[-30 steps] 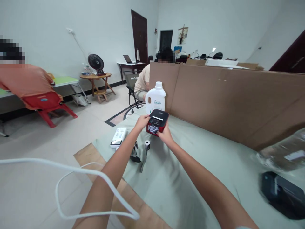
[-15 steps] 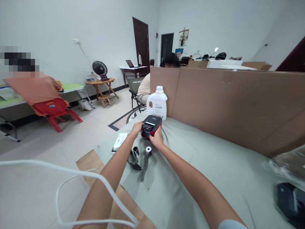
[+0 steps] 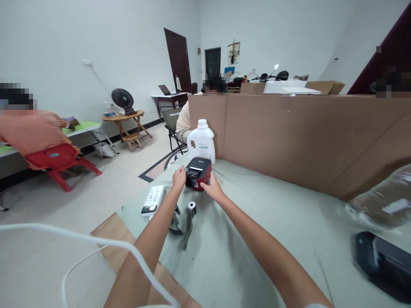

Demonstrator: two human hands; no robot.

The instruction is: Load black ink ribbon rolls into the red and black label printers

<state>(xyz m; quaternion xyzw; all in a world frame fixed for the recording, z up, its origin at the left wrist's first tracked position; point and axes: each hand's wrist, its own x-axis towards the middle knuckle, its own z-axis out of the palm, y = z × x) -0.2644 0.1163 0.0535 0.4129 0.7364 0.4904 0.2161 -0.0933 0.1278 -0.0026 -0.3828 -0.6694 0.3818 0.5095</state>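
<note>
A small black-and-red printer [image 3: 203, 164] stands on the cloth-covered table, with dark shiny film [image 3: 192, 175] at its front. My right hand [image 3: 212, 187] grips its red near-right corner, thumb in front. Beside the printer's left edge, my left hand [image 3: 179, 177] is closed in a pinch by the film; what lies between its fingers is too small to make out. Nearer me is a white-cored roll [image 3: 192, 208] with a dark strip trailing from it. Another dark strip [image 3: 176, 226] is partly covered by my left forearm. A white power bank [image 3: 153, 200] lies to the left.
A white jug [image 3: 203, 141] stands behind the printer. A tall cardboard panel [image 3: 289, 132] runs along the far side. A black device [image 3: 383, 265] and a plastic-wrapped package [image 3: 385, 205] lie at right. A white cable [image 3: 128, 247] crosses at lower left. Other people sit beyond.
My left hand has shifted from the printer's left side to just off its edge and closed. The printer has turned slightly, with my right hand still on it. The view has swung right.
</note>
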